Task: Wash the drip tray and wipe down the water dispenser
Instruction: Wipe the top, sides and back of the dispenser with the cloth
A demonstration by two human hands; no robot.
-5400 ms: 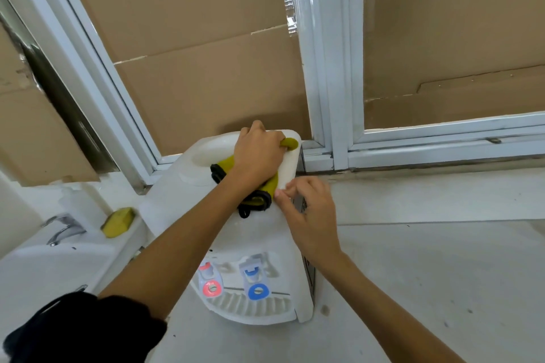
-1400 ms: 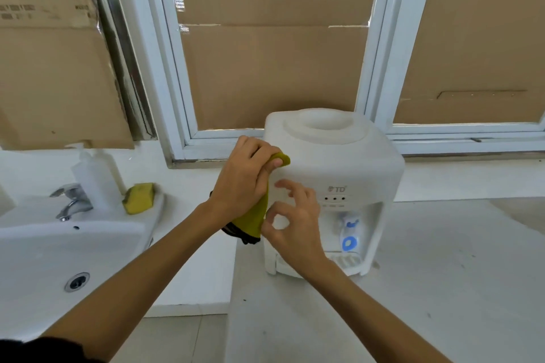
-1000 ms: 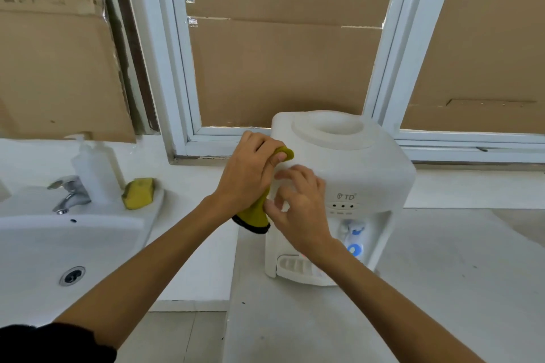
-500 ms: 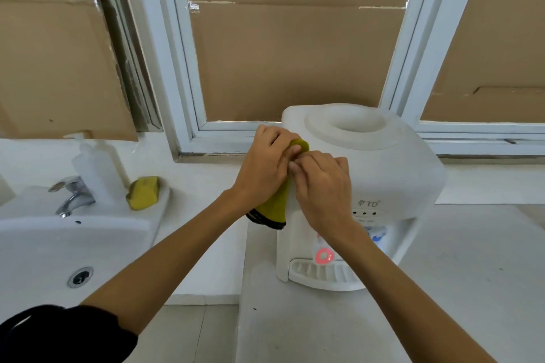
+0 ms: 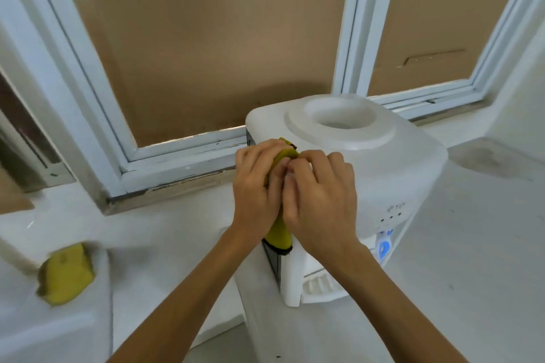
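Observation:
A white countertop water dispenser (image 5: 392, 168) stands on the counter below the window, its round top opening empty. Its white drip tray (image 5: 320, 289) sits in place at the base, under a blue tap (image 5: 384, 247). A yellow cloth with a black edge (image 5: 278, 237) hangs against the dispenser's left upper corner. My left hand (image 5: 256, 191) grips the cloth. My right hand (image 5: 317, 200) presses close beside it, fingertips on the cloth's top fold.
A yellow sponge (image 5: 66, 274) lies on the rim of a white sink (image 5: 53, 330) at the lower left. A white window frame (image 5: 182, 153) backed with cardboard runs behind the dispenser. The white counter (image 5: 472, 244) spreads to the right.
The view has swung closer and to the right, so the sink and tap slid out at the left. Both hands stay together on the cloth at the dispenser's left corner.

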